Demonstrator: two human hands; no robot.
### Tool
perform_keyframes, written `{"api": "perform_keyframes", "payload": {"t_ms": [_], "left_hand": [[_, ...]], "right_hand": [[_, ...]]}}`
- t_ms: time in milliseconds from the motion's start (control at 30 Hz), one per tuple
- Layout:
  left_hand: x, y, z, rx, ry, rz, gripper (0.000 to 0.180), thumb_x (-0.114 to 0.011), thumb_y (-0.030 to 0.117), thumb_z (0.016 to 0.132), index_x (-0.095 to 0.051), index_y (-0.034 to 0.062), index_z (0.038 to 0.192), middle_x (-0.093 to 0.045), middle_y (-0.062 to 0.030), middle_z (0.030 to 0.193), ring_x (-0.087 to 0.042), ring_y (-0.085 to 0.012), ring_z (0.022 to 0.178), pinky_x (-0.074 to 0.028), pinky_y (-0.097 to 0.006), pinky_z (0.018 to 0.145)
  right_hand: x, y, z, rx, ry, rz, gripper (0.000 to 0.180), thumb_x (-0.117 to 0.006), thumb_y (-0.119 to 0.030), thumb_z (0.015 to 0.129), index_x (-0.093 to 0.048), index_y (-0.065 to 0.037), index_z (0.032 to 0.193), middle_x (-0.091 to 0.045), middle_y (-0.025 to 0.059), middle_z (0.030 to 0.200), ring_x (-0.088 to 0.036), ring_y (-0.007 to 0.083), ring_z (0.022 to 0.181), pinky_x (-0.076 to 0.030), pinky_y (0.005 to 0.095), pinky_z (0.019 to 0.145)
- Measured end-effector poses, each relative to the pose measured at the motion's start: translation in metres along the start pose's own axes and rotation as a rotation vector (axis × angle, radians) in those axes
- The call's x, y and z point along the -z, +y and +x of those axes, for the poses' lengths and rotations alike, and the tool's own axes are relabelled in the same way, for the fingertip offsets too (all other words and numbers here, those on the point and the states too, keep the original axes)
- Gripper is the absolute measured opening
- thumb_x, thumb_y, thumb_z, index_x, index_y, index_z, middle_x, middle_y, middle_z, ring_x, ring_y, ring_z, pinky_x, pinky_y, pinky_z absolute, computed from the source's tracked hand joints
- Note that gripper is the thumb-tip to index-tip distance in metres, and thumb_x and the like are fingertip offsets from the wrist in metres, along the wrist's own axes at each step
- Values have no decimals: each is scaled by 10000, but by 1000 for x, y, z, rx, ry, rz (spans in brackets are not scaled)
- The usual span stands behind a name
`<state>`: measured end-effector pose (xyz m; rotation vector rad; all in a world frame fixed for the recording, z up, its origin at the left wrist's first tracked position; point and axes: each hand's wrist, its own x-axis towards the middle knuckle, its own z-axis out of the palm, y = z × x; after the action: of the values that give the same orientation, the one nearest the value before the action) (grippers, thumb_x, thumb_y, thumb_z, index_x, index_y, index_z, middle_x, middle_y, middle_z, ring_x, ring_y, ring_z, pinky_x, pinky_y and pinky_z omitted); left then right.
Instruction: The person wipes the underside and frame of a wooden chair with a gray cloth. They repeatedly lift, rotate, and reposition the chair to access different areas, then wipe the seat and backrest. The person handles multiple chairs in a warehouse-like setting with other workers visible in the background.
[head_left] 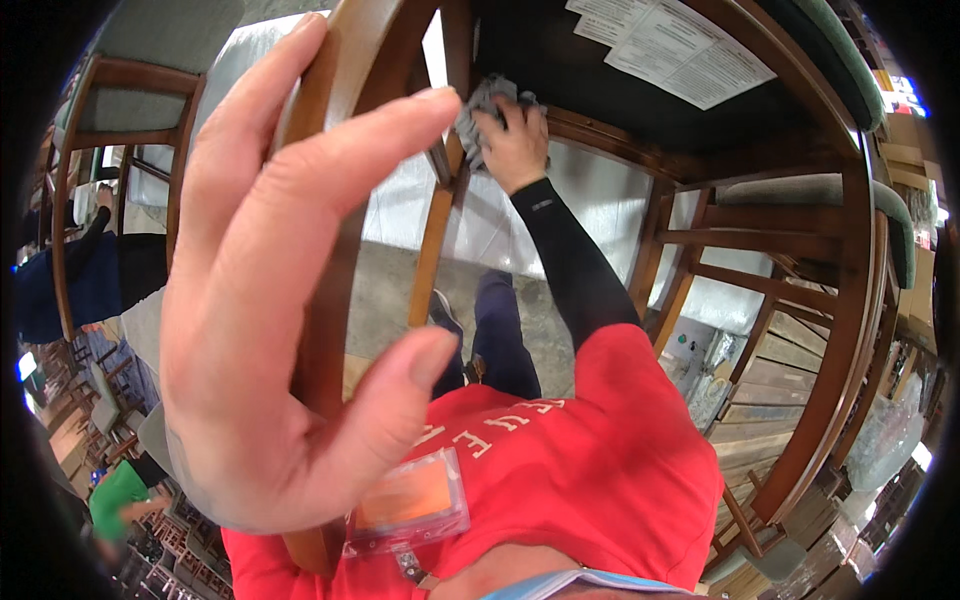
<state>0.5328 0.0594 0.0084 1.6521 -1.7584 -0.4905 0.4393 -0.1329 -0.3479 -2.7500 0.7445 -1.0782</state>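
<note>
Close to the camera, my left hand (265,320) looms large, its fingers curved and spread and the thumb well apart from them. Brown wood of a chair passes behind this hand; whether the palm touches it, I cannot tell. My right hand (516,150), at the end of a black sleeve, grips a crumpled grey cloth (490,96). The cloth is against an inner corner of the wooden chair frame (600,138), beside a leg. The chair's black underside (560,60) faces me, with white printed labels (690,50) on it.
Translucent plastic sheeting (590,200) lies beneath the chair. More wooden chairs stand at the right and a chair (130,139) at the left. Cardboard boxes (905,150) and a clear plastic bag (885,440) are far right. A person in green (115,500) bends among chairs at lower left.
</note>
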Motion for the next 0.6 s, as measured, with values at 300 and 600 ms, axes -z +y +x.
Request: {"api": "perform_keyframes", "payload": {"t_ms": [300,600], "left_hand": [[-3,-14,-18,1,47,18,691,-625,254,858,-456,-179,1369,-288,-367,1529,-341,-386,1463,-339,-426,1157],[5,-16,-12,-18,-41,152,672,-591,232,845,-468,-155,1380,-337,-360,1514,-329,-398,1468,-345,-426,1145]], "right_hand": [[-5,-5,11,8,49,19,413,-770,-143,628,-746,-231,1030,-598,-21,1032,-545,252,921,-466,418,804],[2,-15,29,-119,29,51,253,-769,-172,632,-713,-157,879,-602,40,980,-571,276,980,-488,459,792]]}}
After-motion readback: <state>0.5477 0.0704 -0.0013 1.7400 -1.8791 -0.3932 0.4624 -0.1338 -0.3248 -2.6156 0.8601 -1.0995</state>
